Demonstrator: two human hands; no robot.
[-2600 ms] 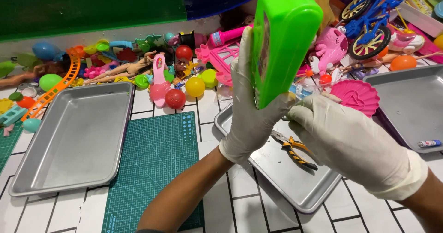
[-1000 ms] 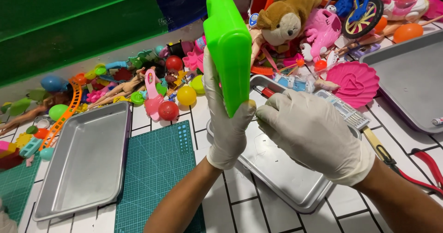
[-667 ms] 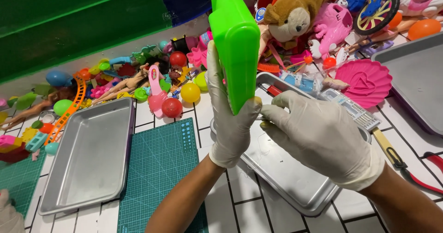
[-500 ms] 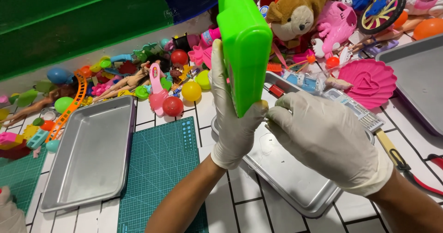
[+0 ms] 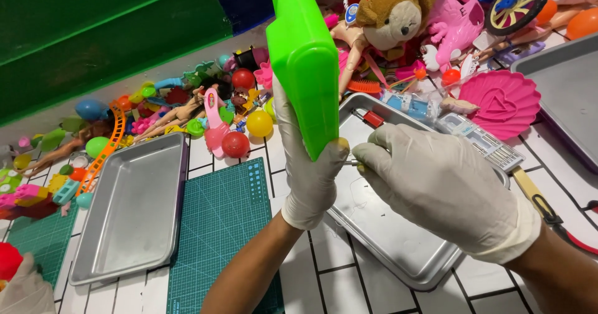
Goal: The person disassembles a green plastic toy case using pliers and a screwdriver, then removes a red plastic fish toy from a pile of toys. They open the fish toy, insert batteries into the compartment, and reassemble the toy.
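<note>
The left hand (image 5: 311,164), in a white glove, is wrapped around the lower end of a bright green plastic toy case (image 5: 303,59), fingers closed on it, holding it upright and edge-on above the near-centre of the table. Held that way, its bottom end faces the right hand (image 5: 436,186), presumably so that hand can get at it. That gloved right hand is curled shut around a thin metal tool (image 5: 352,163); only the tip shows, pressed at the base of the green case, so I cannot tell what kind of tool it is. Both hands work directly over a shallow metal tray (image 5: 398,245), which looks placed to catch anything that drops.

Left of them lies a dark green cutting mat (image 5: 218,227) with a printed grid, and further left a second metal tray (image 5: 131,214). Far across the table is a heap of toys: a brown plush monkey (image 5: 392,15), a red ball (image 5: 235,144), a yellow ball (image 5: 259,123), a pink shell-shaped lid (image 5: 498,102) with a heart moulded on it.

As for packaging: a small flat rectangular pack (image 5: 479,141), pale with dark ends, rests at the tray's far right corner, and a blue-and-white wrapped item (image 5: 411,105) sits just beyond it. A round blue tag hangs beside the monkey.

At the near-left corner, another gloved hand (image 5: 25,289) edges in, someone else's.
</note>
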